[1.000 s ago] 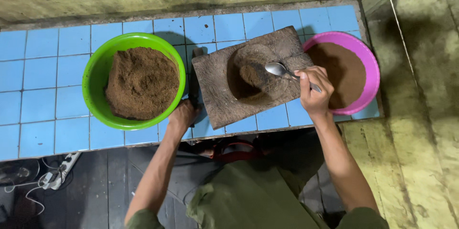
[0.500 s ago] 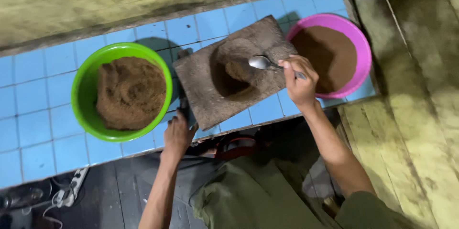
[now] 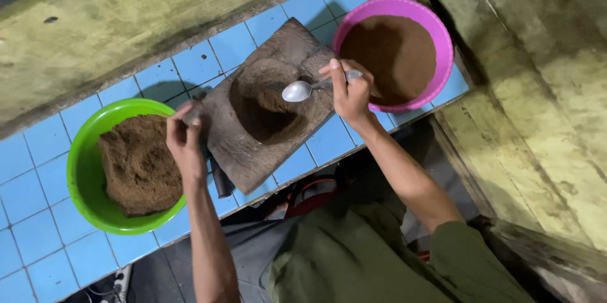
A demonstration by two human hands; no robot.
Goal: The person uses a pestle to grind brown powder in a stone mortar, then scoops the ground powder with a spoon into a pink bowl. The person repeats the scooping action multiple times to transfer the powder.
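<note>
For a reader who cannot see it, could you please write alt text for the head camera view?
A person's right hand holds a metal spoon over the hollow of a wooden block on a blue tiled counter, while the left hand grips the block's edge. A green bowl and a pink bowl, both holding brown powder, flank the block.

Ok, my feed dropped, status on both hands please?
Right hand holds metal spoon over hollowed wooden mould block. Left hand grips block's corner. Nothing blocking.

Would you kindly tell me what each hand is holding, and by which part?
The right hand holds a metal spoon by its handle end. The left hand grips the wooden block at its left corner.
</note>
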